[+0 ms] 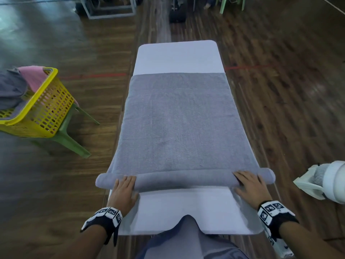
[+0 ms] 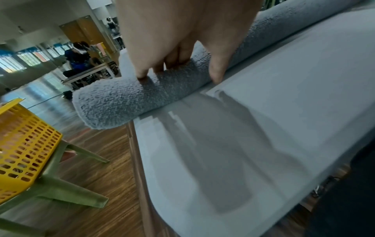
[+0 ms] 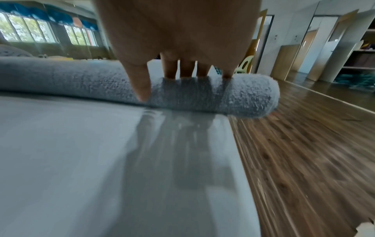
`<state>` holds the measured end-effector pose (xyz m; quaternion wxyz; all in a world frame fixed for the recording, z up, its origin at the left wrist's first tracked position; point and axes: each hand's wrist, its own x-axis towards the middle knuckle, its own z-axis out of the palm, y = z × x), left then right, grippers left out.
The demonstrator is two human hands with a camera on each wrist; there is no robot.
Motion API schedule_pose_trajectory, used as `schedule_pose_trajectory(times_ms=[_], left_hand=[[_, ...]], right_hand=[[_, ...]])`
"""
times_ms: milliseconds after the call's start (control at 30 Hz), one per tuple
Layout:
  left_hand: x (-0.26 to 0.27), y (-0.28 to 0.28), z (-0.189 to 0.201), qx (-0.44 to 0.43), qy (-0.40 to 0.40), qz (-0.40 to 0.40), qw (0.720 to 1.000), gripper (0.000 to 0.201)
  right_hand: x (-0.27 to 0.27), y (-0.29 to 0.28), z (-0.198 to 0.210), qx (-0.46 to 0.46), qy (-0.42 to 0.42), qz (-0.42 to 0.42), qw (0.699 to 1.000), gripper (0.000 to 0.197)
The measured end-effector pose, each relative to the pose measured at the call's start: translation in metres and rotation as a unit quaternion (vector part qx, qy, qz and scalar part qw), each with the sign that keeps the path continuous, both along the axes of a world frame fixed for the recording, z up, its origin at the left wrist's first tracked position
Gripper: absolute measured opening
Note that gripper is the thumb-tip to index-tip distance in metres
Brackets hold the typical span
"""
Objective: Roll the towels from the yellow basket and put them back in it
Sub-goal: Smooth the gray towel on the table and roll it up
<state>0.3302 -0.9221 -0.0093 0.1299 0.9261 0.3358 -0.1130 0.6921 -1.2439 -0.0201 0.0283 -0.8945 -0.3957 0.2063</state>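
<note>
A grey towel (image 1: pixel 177 118) lies flat along the white table (image 1: pixel 177 57), and its near end is wound into a thick roll (image 1: pixel 184 179) that overhangs both table sides. My left hand (image 1: pixel 128 184) presses on the roll's left part, fingers laid over the top and thumb at the near side (image 2: pixel 178 70). My right hand (image 1: pixel 242 181) lies the same way on the roll's right part (image 3: pixel 168 83). The yellow basket (image 1: pixel 50 109) stands to the left, apart from the table, with a pink towel (image 1: pixel 34 75) and a grey-blue one (image 1: pixel 11 88) hanging out of it.
The basket sits on a green plastic stool (image 1: pixel 69 139) on the wooden floor. A white fan-like device (image 1: pixel 324 180) stands close to the table's right near corner. My body (image 1: pixel 186 240) is against the table's near edge. Chairs and frames stand far back.
</note>
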Motion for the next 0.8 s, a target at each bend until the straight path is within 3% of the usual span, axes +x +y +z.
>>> schedule_pose_trajectory(times_ms=[233,367,533,700,800], left_hand=[[-0.008,-0.011,0.002,0.031,-0.014,-0.014,0.999,0.05],[-0.022,-0.023,0.0,0.042,-0.042,-0.026,0.998,0.036],[-0.033,-0.024,0.005,0.024,-0.047,-0.055,0.997,0.042],[-0.019,-0.019,0.0,0.017,-0.064,0.023,0.998,0.05],[-0.023,-0.033,-0.003,0.009,-0.059,-0.002,0.998,0.051]], right_hand=[[-0.026,-0.015,-0.012,0.058,-0.047,-0.037,0.996,0.053],[-0.039,-0.028,-0.007,0.076,-0.072,-0.036,0.994,0.037],[-0.04,-0.036,-0.001,0.051,-0.104,0.008,0.993,0.044],[-0.027,-0.021,0.004,0.068,-0.088,-0.004,0.994,0.049],[-0.041,-0.031,-0.005,0.066,-0.067,0.022,0.995,0.05]])
